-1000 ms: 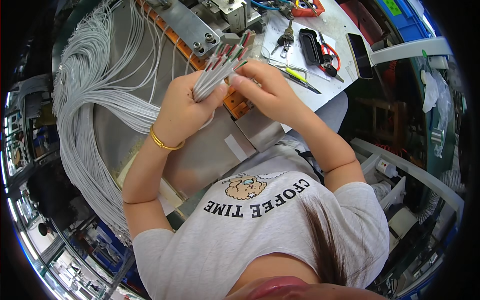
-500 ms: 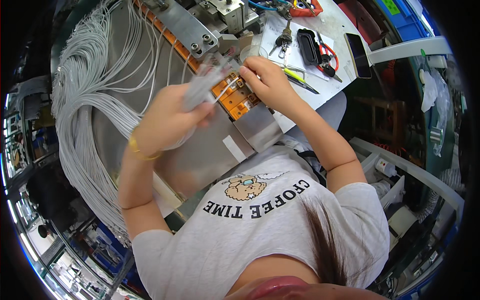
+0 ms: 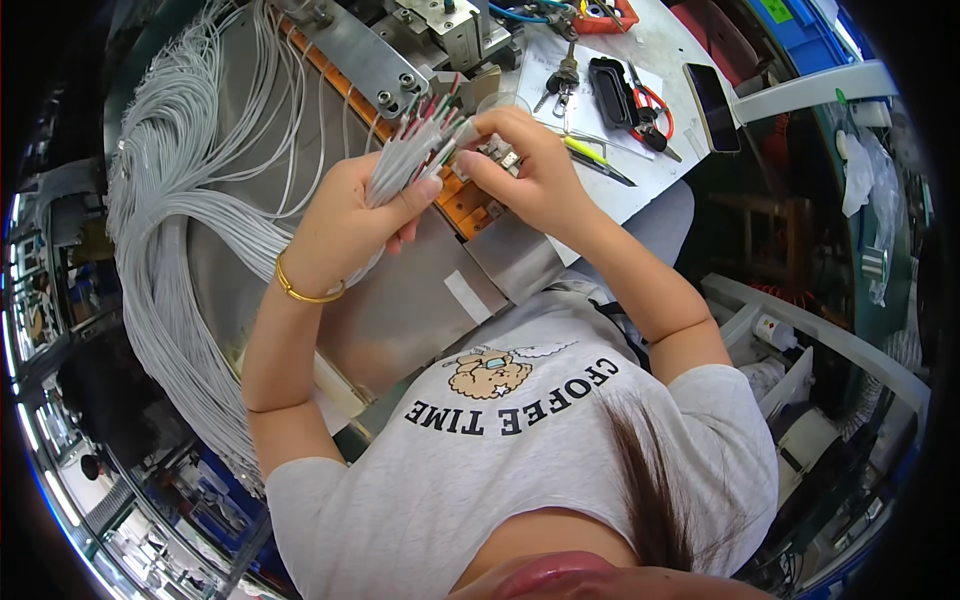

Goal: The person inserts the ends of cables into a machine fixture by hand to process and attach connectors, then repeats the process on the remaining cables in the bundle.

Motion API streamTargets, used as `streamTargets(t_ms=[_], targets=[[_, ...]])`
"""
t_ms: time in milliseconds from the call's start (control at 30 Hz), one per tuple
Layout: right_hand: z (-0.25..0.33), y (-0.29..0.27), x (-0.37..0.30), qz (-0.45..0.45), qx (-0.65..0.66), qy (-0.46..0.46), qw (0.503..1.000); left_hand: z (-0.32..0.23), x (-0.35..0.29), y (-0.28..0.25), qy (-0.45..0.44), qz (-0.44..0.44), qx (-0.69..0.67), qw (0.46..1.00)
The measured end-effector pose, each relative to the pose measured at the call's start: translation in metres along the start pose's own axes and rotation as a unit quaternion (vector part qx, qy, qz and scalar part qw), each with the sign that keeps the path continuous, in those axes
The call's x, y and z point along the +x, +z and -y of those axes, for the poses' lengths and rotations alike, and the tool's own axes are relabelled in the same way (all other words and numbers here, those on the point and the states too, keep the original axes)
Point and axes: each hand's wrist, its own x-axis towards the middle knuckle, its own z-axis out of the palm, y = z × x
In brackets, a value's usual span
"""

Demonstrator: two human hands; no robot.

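My left hand (image 3: 362,212) is closed around a bundle of thin grey-white cables (image 3: 408,160). Their upper ends are stripped, with red, green and other coloured inner wires fanning out. At the right side of these ends is my right hand (image 3: 535,165), its thumb and index finger bent around a cable tip at the bundle's edge. How firmly it pinches is hard to see. Below both hands lies an orange block fixture (image 3: 462,208) with small metal parts, partly covered by my fingers.
A thick mass of grey-white cables (image 3: 165,230) hangs over the left side of the metal plate (image 3: 400,310). Machine parts (image 3: 445,35) stand beyond. On the white table at right lie keys (image 3: 563,80), a black case (image 3: 612,92), red-handled cutters (image 3: 655,118), a yellow pen (image 3: 590,152) and a phone (image 3: 712,107).
The cable bundle, blurred before, is now steady and tilted toward my right hand. My right fingers have moved left from the fixture's edge to the cable ends.
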Motion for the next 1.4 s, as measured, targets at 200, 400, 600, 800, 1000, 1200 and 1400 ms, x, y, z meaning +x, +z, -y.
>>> streamTargets(t_ms=[200,400,600,800,1000,1200,1400], targets=[[0.02,-0.007,-0.001,0.129,0.225,0.197,0.946,0.009,0.006,0.01,0.115,-0.021,0.0,0.993],[0.021,-0.007,-0.002,0.131,0.053,0.049,0.989,0.005,0.004,0.008,0.119,-0.022,0.018,0.992],[0.028,-0.008,0.0,0.134,0.017,0.019,0.991,-0.006,-0.002,0.007,0.051,-0.013,-0.001,0.999],[0.03,-0.004,-0.005,0.149,0.104,0.134,0.974,-0.002,-0.002,0.01,0.074,-0.051,0.019,0.996],[0.014,0.0,-0.007,0.071,0.003,0.035,0.997,0.006,-0.001,0.011,0.099,-0.082,0.029,0.991],[0.02,0.002,-0.007,0.103,0.034,0.046,0.993,0.008,0.003,0.01,0.11,-0.042,0.048,0.992],[-0.022,-0.008,-0.008,0.064,-0.036,0.152,0.986,0.019,0.015,0.007,0.023,-0.03,0.116,0.993]])
